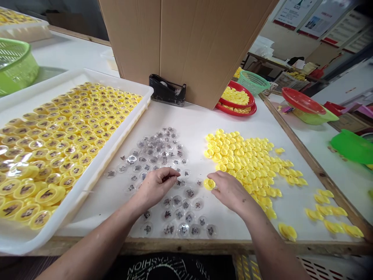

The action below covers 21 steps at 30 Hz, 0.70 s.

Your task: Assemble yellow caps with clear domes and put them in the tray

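My right hand pinches a small round yellow cap between thumb and fingers, its hollow side facing up. Over the clear discs, my left hand is closed with thumb and fingertips together; whatever it may hold is hidden. Many clear round discs with small dark printed pictures lie loose on the white tabletop around and below my left hand. A spread-out heap of yellow caps lies beside and beyond my right hand.
At left, a large white tray holds rows of yellow caps with pictures in them. A black tape dispenser stands before a tall cardboard box. Red plates of yellow pieces, a green basket and a wooden table edge surround the work area.
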Each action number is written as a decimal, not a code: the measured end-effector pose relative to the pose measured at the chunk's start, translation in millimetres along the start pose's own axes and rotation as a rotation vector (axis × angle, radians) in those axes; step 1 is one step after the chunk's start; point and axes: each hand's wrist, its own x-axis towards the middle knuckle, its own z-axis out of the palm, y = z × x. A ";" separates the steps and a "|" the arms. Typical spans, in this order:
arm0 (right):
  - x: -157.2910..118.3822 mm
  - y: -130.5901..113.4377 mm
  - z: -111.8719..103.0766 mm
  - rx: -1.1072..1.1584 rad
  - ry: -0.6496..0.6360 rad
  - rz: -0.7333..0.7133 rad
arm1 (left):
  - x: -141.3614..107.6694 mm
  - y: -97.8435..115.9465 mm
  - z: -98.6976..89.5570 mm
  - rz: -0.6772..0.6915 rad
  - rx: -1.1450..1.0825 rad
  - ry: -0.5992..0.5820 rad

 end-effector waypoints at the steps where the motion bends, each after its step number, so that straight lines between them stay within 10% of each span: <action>1: 0.6 -1.2 2.0 -0.006 0.004 0.014 | -0.2 -0.4 0.5 -0.004 -0.011 -0.003; 11: 16.5 -65.2 -23.3 0.405 0.246 -0.217 | -2.6 -2.8 19.1 -0.202 -1.041 -0.301; 21: 29.9 -20.9 8.8 0.228 0.035 -0.209 | 8.8 -10.4 -3.0 -0.231 -1.212 -0.048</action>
